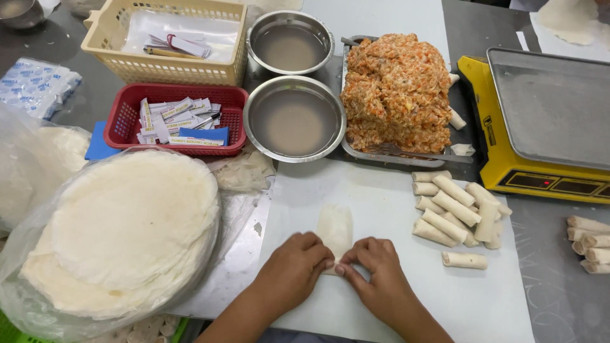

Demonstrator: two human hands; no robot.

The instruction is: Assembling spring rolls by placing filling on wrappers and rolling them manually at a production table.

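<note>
Tray (351, 150) of orange filling (397, 89), perhaps minced

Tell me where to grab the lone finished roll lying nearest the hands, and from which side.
Grip the lone roll across its middle, coming straight down from above. It lies flat and crosswise on the white board, apart from the roll pile, so both long sides look open for fingertips. The right hand is nearest. Pinch lightly; the wrapper looks soft.
</note>
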